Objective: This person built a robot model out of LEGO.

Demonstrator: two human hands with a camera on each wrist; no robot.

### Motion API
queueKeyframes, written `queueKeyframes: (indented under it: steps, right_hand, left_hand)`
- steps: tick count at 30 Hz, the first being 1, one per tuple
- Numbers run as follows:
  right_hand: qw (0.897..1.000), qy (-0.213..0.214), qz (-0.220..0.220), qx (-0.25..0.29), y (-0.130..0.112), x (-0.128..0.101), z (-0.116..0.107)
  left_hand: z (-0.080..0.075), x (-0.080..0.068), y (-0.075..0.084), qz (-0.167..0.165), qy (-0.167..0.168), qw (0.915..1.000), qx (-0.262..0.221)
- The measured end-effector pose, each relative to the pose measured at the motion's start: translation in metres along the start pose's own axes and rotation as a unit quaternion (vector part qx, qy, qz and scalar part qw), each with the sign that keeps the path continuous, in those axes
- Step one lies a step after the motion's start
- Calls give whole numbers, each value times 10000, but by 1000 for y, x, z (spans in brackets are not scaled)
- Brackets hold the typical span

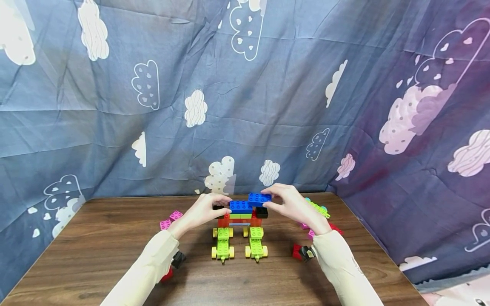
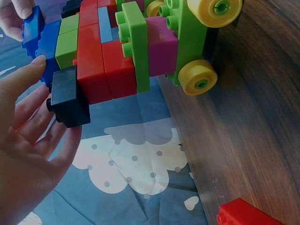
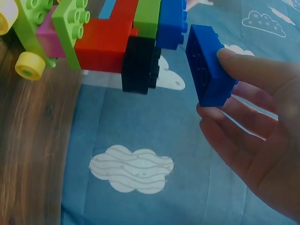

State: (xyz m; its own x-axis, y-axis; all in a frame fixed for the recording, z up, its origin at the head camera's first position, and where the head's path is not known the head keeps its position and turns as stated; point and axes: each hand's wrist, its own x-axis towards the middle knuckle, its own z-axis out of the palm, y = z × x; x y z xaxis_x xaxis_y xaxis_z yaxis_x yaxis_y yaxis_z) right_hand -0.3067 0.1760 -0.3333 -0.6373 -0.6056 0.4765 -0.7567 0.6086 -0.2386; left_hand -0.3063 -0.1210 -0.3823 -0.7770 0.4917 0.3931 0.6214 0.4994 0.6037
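My right hand [image 1: 292, 205] pinches a loose blue building brick [image 3: 211, 68] between thumb and fingers, tilted in the right wrist view. It is just above and right of a second blue brick [image 1: 239, 207] that tops a built structure. A gap shows between these two bricks. On the left, my left hand [image 2: 33, 126] grips the end of that top brick, its thumb on the near side and fingers behind a black brick [image 2: 70, 96]. Green bricks [image 2: 68, 44] and red bricks [image 2: 96, 65] sit beneath. Two lime wheeled bases [image 1: 223, 244] with yellow wheels stand at the bottom.
Pink bricks [image 1: 165, 224] lie left of the structure. Black bricks [image 1: 178, 258] and a red brick [image 1: 167, 275] are beside the left sleeve. Another red brick [image 1: 297, 251] lies near the right sleeve, with lime pieces [image 1: 319, 209] farther back. A patterned cloth [image 1: 245, 106] hangs behind the table.
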Motion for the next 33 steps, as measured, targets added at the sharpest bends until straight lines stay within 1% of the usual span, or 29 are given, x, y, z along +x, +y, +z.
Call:
queueKeyframes:
  steps: [4,11,23,30,33]
  right_hand:
    - [9999,-109,1,33,-4,5,4]
    - [9991,-270,224,257,-8,10,11]
    - [9987,-212,-36,468,-12,19,21]
    - [9989,-132,-73,440,-14,21,26]
    - [9989,-142,-54,449,-14,22,27]
  left_hand:
    - [0,0,0,-15,3,10000,28]
    - [0,-1,-1,-51,-6,10000,-53]
    - [0,-1,-2,-20,-7,10000,-79]
    - [-1,0,-3,34,-24,9999,-92]
    - [-3,0,-1,-32,-41,9999,-155]
